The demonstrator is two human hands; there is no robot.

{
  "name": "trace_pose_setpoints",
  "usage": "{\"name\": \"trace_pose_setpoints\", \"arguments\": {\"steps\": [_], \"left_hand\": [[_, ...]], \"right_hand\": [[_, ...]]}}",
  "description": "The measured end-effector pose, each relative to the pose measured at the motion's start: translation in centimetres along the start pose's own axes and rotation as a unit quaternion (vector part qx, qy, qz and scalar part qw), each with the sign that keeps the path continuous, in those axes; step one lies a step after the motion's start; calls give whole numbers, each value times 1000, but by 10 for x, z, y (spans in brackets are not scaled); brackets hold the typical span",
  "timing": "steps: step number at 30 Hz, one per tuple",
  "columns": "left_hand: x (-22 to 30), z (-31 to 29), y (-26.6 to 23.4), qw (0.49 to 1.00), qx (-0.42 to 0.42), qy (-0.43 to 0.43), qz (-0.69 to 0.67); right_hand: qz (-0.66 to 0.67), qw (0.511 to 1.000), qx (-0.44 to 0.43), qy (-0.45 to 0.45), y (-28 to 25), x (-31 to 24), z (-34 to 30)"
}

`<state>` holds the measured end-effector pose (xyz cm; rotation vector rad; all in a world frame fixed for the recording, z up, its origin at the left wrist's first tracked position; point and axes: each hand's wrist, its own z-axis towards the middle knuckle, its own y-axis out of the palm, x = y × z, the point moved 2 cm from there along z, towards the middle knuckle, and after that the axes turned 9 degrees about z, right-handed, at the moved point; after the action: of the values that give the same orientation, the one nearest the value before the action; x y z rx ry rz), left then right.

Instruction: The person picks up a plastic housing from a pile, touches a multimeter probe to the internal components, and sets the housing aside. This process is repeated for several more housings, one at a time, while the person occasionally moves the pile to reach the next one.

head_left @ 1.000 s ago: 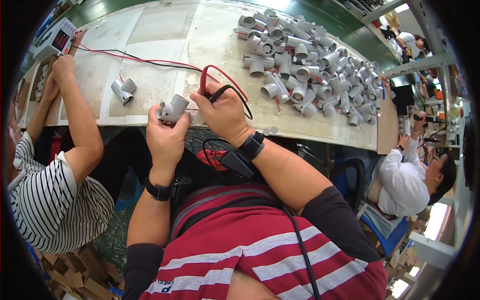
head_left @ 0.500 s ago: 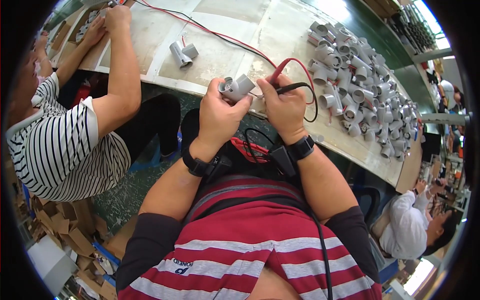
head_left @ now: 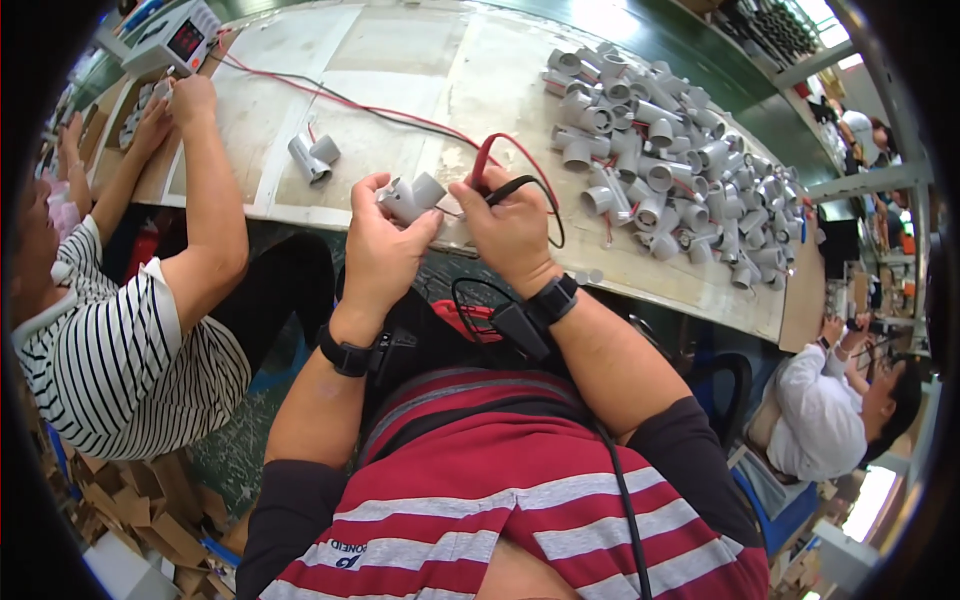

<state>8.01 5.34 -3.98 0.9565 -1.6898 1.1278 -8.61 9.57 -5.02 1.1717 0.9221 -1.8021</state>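
A grey plastic two-tube fitting [head_left: 412,198] sits in my left hand [head_left: 383,255], whose fingers are closed around it just beyond the table's front edge. To its right, my right hand [head_left: 512,238] is pinched on a red test lead [head_left: 480,165] and a black test lead [head_left: 512,188] together. The lead tips are close to the fitting's thin wires, though whether they touch I cannot make out. Both leads' cables loop away from my right hand, and long red and black cables cross the table to a box with a red display [head_left: 178,38] at the far left.
A large heap of similar grey fittings [head_left: 660,150] covers the table's right part. One single fitting [head_left: 313,157] lies left of my hands. On the left a person in a striped shirt [head_left: 110,350] works at the same table; another in white [head_left: 810,415] sits at right.
The whole view has shifted, so table and hands appear further left and the display box has come into sight. Both hands keep their hold on the fitting and the leads.
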Motion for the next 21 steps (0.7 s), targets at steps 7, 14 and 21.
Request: {"name": "trace_pose_setpoints", "arguments": {"steps": [7,14,21], "left_hand": [[-11,59,-30,967,118,85,208],[51,91,-59,832,193,86,513],[103,128,100,868,-139,385,283]], "right_hand": [[250,955,88,134,-12,5,-7],[295,940,91,145,-24,6,-14],[361,913,108,157,-44,5,-23]]}}
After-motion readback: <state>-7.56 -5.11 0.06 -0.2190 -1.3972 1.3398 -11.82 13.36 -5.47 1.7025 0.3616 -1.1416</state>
